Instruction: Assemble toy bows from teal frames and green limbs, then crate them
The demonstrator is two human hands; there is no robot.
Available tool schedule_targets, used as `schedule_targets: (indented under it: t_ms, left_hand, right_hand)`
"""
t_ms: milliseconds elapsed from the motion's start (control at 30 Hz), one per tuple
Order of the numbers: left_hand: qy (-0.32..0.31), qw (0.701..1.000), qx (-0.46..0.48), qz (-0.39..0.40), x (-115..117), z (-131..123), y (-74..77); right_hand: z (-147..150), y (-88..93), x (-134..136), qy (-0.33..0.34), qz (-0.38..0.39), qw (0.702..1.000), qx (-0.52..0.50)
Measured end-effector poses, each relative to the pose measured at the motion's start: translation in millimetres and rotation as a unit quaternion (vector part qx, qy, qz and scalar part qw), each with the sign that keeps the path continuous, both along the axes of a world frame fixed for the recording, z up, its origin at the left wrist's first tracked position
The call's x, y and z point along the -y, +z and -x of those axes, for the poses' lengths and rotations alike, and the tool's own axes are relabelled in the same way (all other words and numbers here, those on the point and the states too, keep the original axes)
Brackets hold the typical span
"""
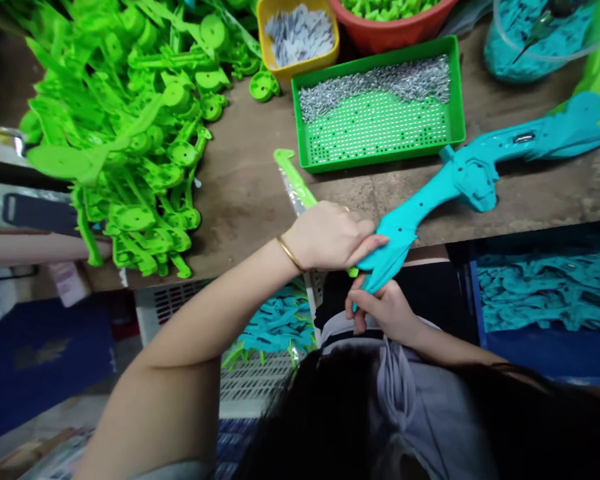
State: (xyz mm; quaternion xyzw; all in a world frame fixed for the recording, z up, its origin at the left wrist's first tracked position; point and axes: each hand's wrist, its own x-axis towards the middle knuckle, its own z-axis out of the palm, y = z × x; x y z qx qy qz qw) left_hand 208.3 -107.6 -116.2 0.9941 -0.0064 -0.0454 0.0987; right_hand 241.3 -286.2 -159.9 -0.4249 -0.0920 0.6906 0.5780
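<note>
1. Fingers of our left hand are clamped on the near end of a turquoise piece, and a lime-green strip runs out from beneath that hand.
2. Our right hand has its fingers closed around the pointed tip of the same turquoise piece, just below the left. From there the piece slants over the bench edge and reaches far to the right, above the wooden bench.
3. Before us sits a green tray with a perforated floor; small silver metal pieces are banked along its far side, and the nearer part shows bare holes.
4. Behind it, we see a yellow tub filled with thin grey pieces, and beside that a red bowl of small lime-green bits.
5. Toward the far right corner, our clear tub has turquoise bits in it and a dark, pointed tool over its mouth.
6. Below the bench, we have a white slatted basket with turquoise and lime-green parts on our left, and a blue crate full of turquoise parts on our right.
7. Loose lime-green parts are heaped on our left.
</note>
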Motion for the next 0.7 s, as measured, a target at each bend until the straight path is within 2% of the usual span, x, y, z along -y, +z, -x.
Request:
schedule_targets:
  t_ms: [67, 133, 200, 300, 433, 500, 567, 600, 633, 667, 700]
  left_hand:
    - [-0.060, 0.998, 0.019, 0.023, -8, -2, -0.5]
    - [-0.058, 0.994, 0.081, 0.044, -11, 3, 0.1]
    - [0.006, 0.981, 0.182, 0.064, -3, 17, 0.5]
    - [0.163, 0.929, 0.313, 0.112, 30, 50, -2.8]
    - [0.295, 0.871, 0.334, 0.207, 86, 82, -14.9]
    - [0.354, 0.827, 0.344, 0.269, 102, 86, -22.1]
    - [0.418, 0.771, 0.362, 0.316, 103, 87, -28.4]
    - [0.446, 0.751, 0.373, 0.313, 99, 88, -30.7]
    - [0.461, 0.746, 0.386, 0.287, 92, 88, -32.2]
    - [0.455, 0.757, 0.396, 0.249, 82, 88, -32.6]
    - [0.427, 0.784, 0.399, 0.211, 72, 87, -31.9]
  right_hand:
    - [2, -2.1, 7, 0.005, -0.001, 1.000, -0.020]
    - [3, -4.8, 10, -0.018, 0.004, 1.000, -0.018]
    - [4, -7.9, 10, -0.034, 0.008, 0.999, 0.004]
    - [4, -11.9, 9, -0.026, 0.018, 0.998, 0.059]
    - [1, -8.3, 6, -0.064, 0.059, 0.980, 0.179]
    - [-1, -2.5, 3, -0.058, 0.062, 0.976, 0.199]
    - [0, 2.5, 0, -0.040, 0.048, 0.981, 0.182]
    - [0, 3.8, -1, -0.038, 0.041, 0.984, 0.171]
    - [1, 4.0, -2, -0.040, 0.035, 0.985, 0.162]
    - [1, 3.3, -2, -0.040, 0.029, 0.986, 0.156]
    - [2, 1.7, -1, -0.034, 0.023, 0.987, 0.154]
